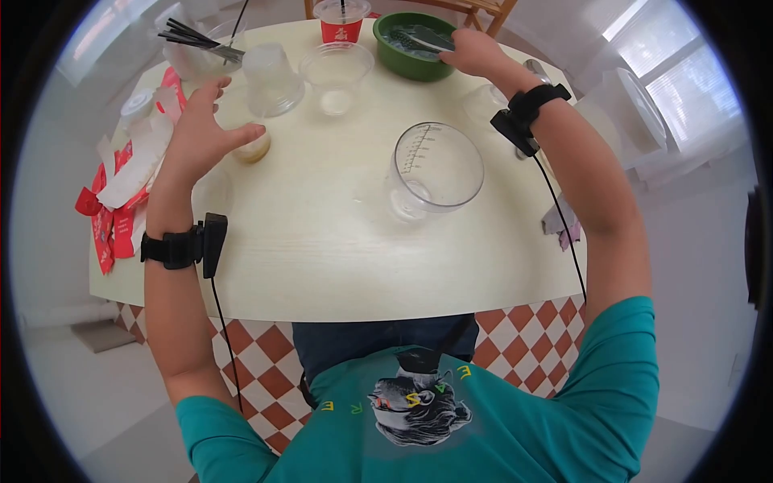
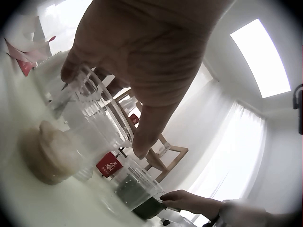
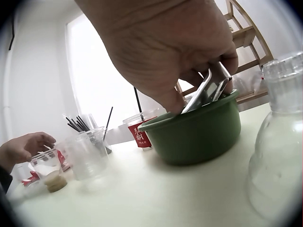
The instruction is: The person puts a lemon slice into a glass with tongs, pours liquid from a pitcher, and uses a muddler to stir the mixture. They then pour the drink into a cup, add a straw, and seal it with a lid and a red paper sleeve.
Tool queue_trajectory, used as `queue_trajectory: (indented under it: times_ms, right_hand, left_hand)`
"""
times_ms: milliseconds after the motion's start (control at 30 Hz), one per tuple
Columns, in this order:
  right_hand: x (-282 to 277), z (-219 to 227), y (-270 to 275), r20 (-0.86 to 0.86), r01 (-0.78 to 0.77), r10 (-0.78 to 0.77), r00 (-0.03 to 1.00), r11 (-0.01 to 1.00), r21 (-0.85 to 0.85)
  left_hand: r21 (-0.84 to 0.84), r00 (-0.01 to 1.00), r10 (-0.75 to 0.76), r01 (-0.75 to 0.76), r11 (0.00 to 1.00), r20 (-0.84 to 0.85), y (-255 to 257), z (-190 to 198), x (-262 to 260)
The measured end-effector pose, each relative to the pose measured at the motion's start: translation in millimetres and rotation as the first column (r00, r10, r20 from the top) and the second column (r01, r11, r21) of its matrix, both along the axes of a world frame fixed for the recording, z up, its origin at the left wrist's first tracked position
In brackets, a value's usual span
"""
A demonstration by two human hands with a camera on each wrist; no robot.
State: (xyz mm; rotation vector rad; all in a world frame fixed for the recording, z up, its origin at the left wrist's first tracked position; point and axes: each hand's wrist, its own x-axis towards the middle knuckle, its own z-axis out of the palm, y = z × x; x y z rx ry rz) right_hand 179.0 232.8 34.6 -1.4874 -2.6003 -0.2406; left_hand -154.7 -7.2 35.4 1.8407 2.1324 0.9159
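Observation:
In the head view, the left hand [image 1: 197, 137] spreads its thumb and fingers beside a clear cup with a light-brown bottom [image 1: 256, 150]. The left wrist view has the left hand [image 2: 137, 61] over the rim of that clear cup [image 2: 92, 123]; whether the fingers touch it is unclear. At the back right, the right hand [image 1: 477, 55] pinches a shiny metal utensil, seemingly tongs [image 1: 431, 42], over the green bowl [image 1: 415, 68]. From the right wrist view, the right hand [image 3: 175, 52] grips the metal utensil [image 3: 201, 92] at the rim of the green bowl [image 3: 194, 137].
A clear measuring cup [image 1: 439, 169] stands at mid-table. Clear containers [image 1: 272, 80], a red-labelled cup [image 1: 341, 30] and black straws [image 1: 193, 36] are at the back. Red and white packaging [image 1: 129, 181] lies left; a cloth [image 1: 561, 224] lies at the right edge. A clear bottle [image 3: 279, 137] stands beside the bowl.

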Motion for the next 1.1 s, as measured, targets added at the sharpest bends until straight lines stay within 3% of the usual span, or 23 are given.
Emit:
queue_trajectory:
  times_ms: [67,300,533,600,700,833,900,1000,1067,1100]
  right_hand:
    - [-1.4,9.4,-2.2,0.075,0.061,-0.052,0.996,0.991,-0.118]
    - [-1.8,9.0,5.3,0.050,0.062,-0.054,0.997,0.981,-0.186]
    - [13.1,9.3,2.9,0.037,0.109,-0.109,0.993,0.994,-0.004]
    - [20.8,16.3,-6.9,0.029,0.130,-0.131,0.991,0.990,0.059]
    - [33.6,30.8,-25.5,-0.067,0.112,-0.106,0.992,0.989,0.095]
    - [46.5,53.6,-54.9,-0.177,-0.018,0.027,0.984,0.998,0.052]
    - [47.7,61.0,-69.3,-0.237,-0.076,0.079,0.968,0.997,0.022]
    - [47.8,72.0,-95.0,-0.311,-0.161,0.164,0.936,0.986,0.035]
    - [42.4,81.2,-114.9,-0.387,-0.381,0.358,0.849,0.925,0.021]
    - [38.4,85.5,-125.3,-0.386,-0.382,0.359,0.850,0.924,0.020]
  left_hand:
    - [-0.039,0.994,-0.078,0.081,0.996,0.078,-8.9,2.2,16.0]
    - [0.034,0.936,-0.295,0.293,0.955,0.191,-19.2,0.7,63.5]
    - [0.096,0.873,-0.273,0.256,0.962,0.405,-20.5,-11.4,63.1]
    - [0.117,0.779,-0.255,0.230,0.966,0.573,-22.7,-15.2,55.3]
    - [0.094,0.710,-0.269,0.277,0.956,0.650,-21.8,-20.2,50.3]
    - [0.074,0.712,-0.248,0.266,0.961,0.657,-17.1,-28.0,55.4]
    - [0.152,0.669,-0.345,0.330,0.932,0.659,-15.0,-29.4,59.1]
    - [0.199,0.666,-0.374,0.325,0.924,0.646,-12.9,-32.5,62.0]
    - [0.220,0.671,-0.388,0.325,0.920,0.632,-12.7,-33.0,63.7]
    - [0.238,0.676,-0.403,0.328,0.914,0.617,-12.8,-33.2,64.6]
